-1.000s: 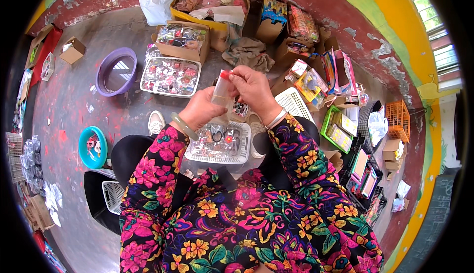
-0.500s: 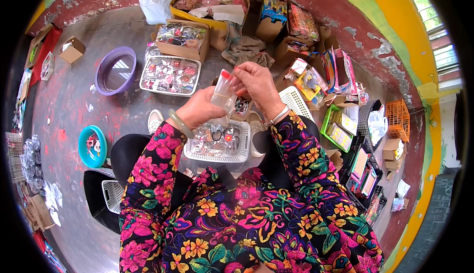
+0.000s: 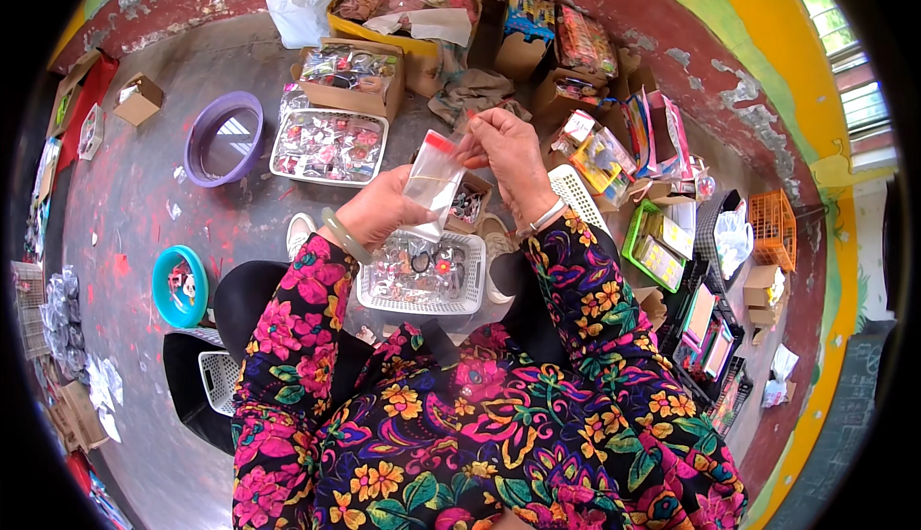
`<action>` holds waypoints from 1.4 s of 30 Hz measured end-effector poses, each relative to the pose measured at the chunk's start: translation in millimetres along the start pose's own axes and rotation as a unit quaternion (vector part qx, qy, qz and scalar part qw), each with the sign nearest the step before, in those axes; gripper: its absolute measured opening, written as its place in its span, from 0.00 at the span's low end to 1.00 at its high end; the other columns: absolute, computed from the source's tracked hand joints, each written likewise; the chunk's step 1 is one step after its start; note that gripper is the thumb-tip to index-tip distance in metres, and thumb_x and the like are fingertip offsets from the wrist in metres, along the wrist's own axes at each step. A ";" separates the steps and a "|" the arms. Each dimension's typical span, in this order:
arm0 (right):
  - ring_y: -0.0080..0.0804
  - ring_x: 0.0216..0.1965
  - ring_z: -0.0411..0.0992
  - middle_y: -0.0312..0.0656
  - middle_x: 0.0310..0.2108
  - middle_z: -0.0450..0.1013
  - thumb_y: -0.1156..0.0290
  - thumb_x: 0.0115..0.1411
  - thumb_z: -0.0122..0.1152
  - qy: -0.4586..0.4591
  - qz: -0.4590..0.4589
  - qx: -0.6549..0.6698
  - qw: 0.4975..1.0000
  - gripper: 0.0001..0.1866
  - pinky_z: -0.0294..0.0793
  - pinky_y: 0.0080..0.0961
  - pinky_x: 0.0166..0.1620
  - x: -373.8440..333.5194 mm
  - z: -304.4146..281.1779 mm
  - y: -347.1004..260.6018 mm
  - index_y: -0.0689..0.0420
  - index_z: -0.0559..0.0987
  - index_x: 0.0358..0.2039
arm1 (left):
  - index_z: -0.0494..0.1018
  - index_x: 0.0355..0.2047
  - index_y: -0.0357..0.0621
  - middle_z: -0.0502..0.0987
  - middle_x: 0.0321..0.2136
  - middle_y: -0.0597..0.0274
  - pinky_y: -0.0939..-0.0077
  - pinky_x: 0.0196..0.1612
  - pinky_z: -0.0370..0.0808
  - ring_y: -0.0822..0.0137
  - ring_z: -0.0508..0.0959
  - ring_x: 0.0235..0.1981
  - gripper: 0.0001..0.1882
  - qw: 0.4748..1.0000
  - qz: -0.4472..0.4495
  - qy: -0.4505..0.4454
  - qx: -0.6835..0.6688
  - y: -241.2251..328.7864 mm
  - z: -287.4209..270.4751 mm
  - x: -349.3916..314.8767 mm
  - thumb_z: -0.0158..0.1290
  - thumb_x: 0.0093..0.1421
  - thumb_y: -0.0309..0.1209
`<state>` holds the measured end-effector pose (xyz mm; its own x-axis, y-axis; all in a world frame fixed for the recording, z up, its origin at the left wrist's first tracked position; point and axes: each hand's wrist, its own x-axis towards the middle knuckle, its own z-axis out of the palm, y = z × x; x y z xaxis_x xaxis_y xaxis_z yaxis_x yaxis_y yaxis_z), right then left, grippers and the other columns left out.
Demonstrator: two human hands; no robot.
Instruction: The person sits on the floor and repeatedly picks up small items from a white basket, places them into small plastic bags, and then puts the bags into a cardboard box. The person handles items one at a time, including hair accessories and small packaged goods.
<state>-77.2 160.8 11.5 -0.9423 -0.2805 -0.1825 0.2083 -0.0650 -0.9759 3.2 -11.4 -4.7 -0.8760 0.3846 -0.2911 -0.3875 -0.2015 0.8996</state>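
With my left hand (image 3: 377, 208) I hold a flat, transparent plastic bag with a red strip along its top edge (image 3: 434, 189). The thumb presses on the front side of it, and the fingers are curled behind, so this hand is closed on the bag. The bag is tilted, its red strip toward twelve o'clock.

My right hand (image 3: 508, 158) is just beside it, at two o'clock of the bag. Its thumb and index finger are pinched together on a thin transparent film (image 3: 462, 152); this spot is small and blurred, so I cannot tell if the film is a separate piece or belongs to the bag.

On my left wrist is a pale green, smooth round bangle (image 3: 346, 235), and on my right wrist a silver-coloured band (image 3: 549, 215).

At six o'clock below the bag stands a white plastic basket with holes in its wall (image 3: 422, 306), filled with small packets. At ten o'clock is a white shallow tray (image 3: 317, 177) with more packets, and farther the same way a purple round basin (image 3: 219, 158).
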 end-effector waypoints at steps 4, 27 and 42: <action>0.22 0.20 0.71 0.39 0.20 0.73 0.70 0.61 0.49 -0.002 -0.013 -0.033 0.999 0.08 0.72 0.15 0.23 2.2 -2.9 4.2 0.61 0.72 0.29 | 0.66 0.46 0.36 0.74 0.36 0.64 0.79 0.43 0.69 0.74 0.73 0.37 0.23 0.998 -0.008 -0.019 0.059 -2.4 -5.2 2.0 0.53 0.47 0.19; 0.15 0.26 0.67 0.31 0.25 0.72 0.67 0.50 0.63 -0.233 0.112 -0.236 0.937 0.15 0.65 0.12 0.30 -17.5 -30.8 -44.3 0.60 0.78 0.36 | 0.64 0.49 0.36 0.73 0.40 0.62 0.75 0.47 0.68 0.71 0.73 0.41 0.28 0.993 -0.032 -0.090 0.070 -7.2 -10.2 3.8 0.52 0.44 0.18; 0.13 0.15 0.60 0.26 0.16 0.66 0.74 0.51 0.59 0.221 0.092 -0.275 0.931 0.04 0.54 0.14 0.17 -84.2 -260.8 55.7 0.59 0.75 0.27 | 0.69 0.41 0.39 0.75 0.34 0.63 0.85 0.34 0.70 0.74 0.75 0.34 0.14 0.994 -0.040 0.071 0.076 -11.5 -2.0 16.6 0.52 0.56 0.30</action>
<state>-54.6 430.5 -58.7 -0.9450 0.1918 -0.2649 0.3257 0.4792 -0.8150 -7.5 -4.5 -20.6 -0.8802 0.2603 -0.3968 -0.4188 -0.0326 0.9075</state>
